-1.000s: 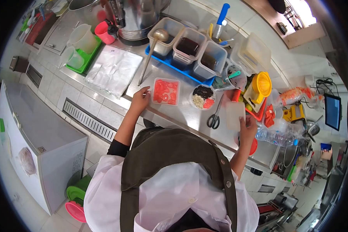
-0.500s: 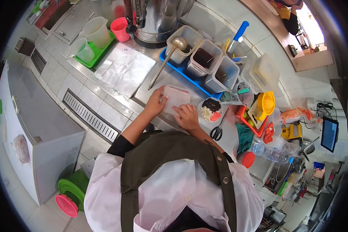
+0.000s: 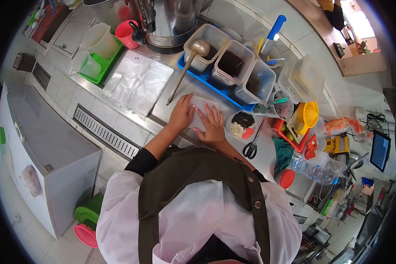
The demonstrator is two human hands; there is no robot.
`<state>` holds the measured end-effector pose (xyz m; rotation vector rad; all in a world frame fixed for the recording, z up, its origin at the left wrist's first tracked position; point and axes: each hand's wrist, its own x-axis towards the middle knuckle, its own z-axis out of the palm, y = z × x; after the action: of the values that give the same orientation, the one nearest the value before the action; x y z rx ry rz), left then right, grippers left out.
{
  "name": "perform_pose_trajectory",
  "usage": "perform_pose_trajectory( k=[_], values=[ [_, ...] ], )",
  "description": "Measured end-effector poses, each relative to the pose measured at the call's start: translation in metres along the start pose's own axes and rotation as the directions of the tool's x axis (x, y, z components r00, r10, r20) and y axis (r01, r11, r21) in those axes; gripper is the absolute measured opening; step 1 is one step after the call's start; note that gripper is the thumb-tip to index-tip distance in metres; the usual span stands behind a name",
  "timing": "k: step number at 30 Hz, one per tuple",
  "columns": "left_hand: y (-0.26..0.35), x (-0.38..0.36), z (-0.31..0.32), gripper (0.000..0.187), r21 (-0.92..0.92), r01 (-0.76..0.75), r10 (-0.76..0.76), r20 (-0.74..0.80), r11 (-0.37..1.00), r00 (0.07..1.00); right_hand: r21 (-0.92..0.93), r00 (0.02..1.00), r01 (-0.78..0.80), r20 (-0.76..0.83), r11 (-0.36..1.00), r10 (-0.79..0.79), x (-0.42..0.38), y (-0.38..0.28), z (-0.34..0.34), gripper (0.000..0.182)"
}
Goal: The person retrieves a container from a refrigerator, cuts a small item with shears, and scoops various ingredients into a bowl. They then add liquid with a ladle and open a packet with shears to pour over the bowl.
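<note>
A rectangular translucent plastic food container (image 3: 201,105) sits on the steel counter in front of me. My left hand (image 3: 182,115) holds its left side, with the fingers close together along the edge. Across the top my right hand (image 3: 213,126) lies flat, its fingers stretched out and spread. The hands cover much of the container, so its contents are hidden. Just right of my right hand is a round plate (image 3: 230,119) with separate dark, whitish and pink-red foods. Black-handled scissors (image 3: 251,149) lie beyond it.
A metal ladle (image 3: 189,61) lies against a blue tray (image 3: 220,90) of plastic tubs. Clear plastic bags (image 3: 138,81) are stacked on the left. A steel pot (image 3: 174,22) stands behind. A red basket (image 3: 295,141), a green cloth (image 3: 283,154) and plastic bottles (image 3: 314,169) are on the right.
My right hand has moved from the container's near right corner to lie spread across its top. My left hand has shifted further over the left edge. The view has tilted slightly.
</note>
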<state>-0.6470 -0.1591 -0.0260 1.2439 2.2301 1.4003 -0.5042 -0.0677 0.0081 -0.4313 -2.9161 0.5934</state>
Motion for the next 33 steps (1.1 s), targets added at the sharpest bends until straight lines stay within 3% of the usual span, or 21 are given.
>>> perform_pose_trajectory(
  k=[6,12,15,28,33],
  values=[
    [0.001,0.014,0.008,0.040,0.016,-0.064,0.064,-0.004,0.998,0.998,0.019,0.998,-0.062,-0.025,0.998,0.063,-0.001,0.004,-0.003,0.066],
    [0.001,0.026,0.018,0.028,-0.041,-0.095,0.093,-0.056,0.995,0.994,0.031,0.973,-0.169,-0.154,0.985,0.172,0.003,0.012,0.009,0.061],
    [0.000,0.034,0.021,0.023,-0.064,-0.065,0.062,-0.049,0.996,0.997,0.129,0.956,-0.226,-0.159,0.966,0.245,0.005,0.011,0.013,0.061],
    [0.000,0.054,0.029,0.010,-0.051,-0.090,0.090,-0.010,0.995,0.996,0.342,0.920,-0.173,-0.280,0.924,0.275,0.006,0.015,0.018,0.059],
    [0.008,0.064,0.039,0.008,-0.025,-0.099,0.101,0.097,0.995,0.990,0.396,0.901,-0.192,-0.292,0.898,0.322,0.001,0.017,0.026,0.058]
  ],
)
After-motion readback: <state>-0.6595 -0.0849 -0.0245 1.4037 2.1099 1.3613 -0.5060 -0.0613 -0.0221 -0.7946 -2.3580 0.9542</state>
